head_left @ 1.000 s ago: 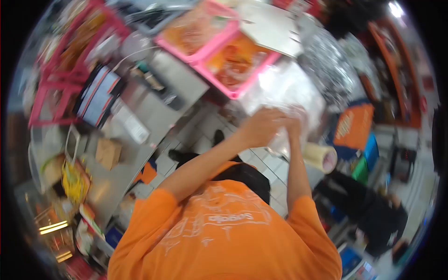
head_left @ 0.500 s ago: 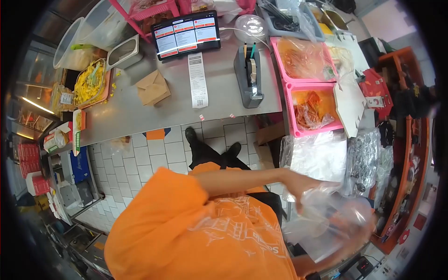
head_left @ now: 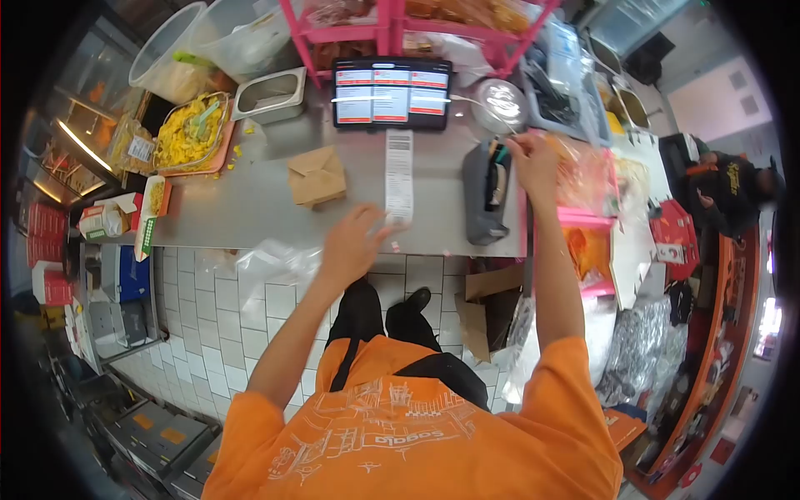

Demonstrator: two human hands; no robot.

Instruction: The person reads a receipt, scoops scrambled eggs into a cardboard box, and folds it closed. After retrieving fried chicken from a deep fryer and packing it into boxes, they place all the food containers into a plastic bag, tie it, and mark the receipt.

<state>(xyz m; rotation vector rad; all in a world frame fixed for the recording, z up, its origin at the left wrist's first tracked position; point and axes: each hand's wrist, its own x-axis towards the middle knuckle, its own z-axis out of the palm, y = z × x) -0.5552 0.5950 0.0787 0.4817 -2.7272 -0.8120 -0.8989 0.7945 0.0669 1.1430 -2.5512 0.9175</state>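
Note:
My left hand [head_left: 354, 242] is over the counter's front edge, its fingers curled beside the lower end of a printed receipt [head_left: 399, 177]. A clear plastic bag [head_left: 279, 262] hangs from that hand's left side over the floor. My right hand [head_left: 535, 167] is at the back of the grey tape dispenser [head_left: 486, 204], with fingertips pinched beside its green pen [head_left: 499, 155]; what they grip is too small to tell. Left of the receipt sits a folded brown paper packet [head_left: 317, 177]. A tablet [head_left: 392, 93] stands behind the receipt.
A yellow food tray [head_left: 190, 137], a metal pan [head_left: 271, 96] and large plastic tubs [head_left: 171, 54] are at the left. Pink crates [head_left: 583, 179] stand at the right, above clear plastic bags [head_left: 637, 342]. Another person [head_left: 721, 187] is at far right.
Both hands have moved from the plastic bags at right to the counter. The clear bag is now at my left hand, and my right hand has reached the dispenser. The view has shifted.

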